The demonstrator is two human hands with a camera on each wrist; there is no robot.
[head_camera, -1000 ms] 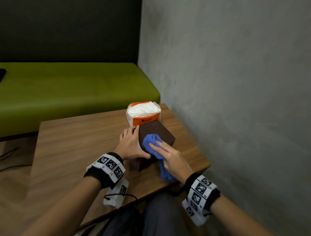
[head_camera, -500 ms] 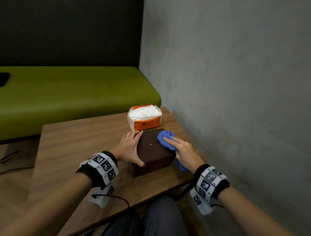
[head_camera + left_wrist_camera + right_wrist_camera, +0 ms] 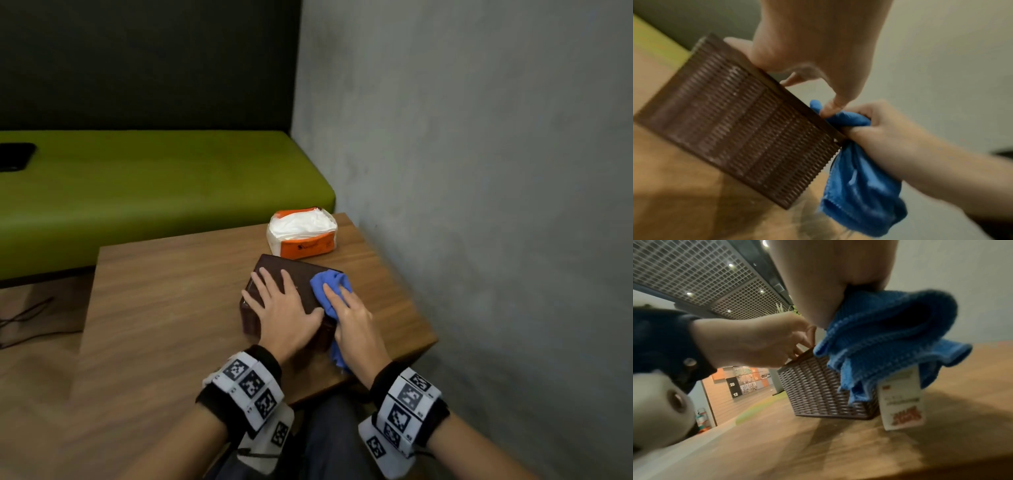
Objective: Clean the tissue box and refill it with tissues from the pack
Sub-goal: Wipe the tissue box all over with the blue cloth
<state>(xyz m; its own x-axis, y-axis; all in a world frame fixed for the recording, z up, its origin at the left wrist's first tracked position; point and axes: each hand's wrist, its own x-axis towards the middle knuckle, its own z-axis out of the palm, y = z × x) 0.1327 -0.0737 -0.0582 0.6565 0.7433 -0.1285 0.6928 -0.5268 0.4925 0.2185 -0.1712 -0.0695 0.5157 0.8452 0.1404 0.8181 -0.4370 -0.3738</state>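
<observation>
Blue cloth (image 3: 329,286) in right fingers (image 3: 334,301), left fingers (image 3: 270,282) flat on box (image 3: 305,277)

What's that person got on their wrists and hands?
The left hand and right hand are bare, no gloves. Each wrist wears a black band carrying white panels printed with black square codes. A white camera box hangs under each band; a thin black cable loops by the left one. No sleeves.

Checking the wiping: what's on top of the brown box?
The left hand lies flat; the right hand holds a blue cloth. The box top beneath them is hidden.
</observation>
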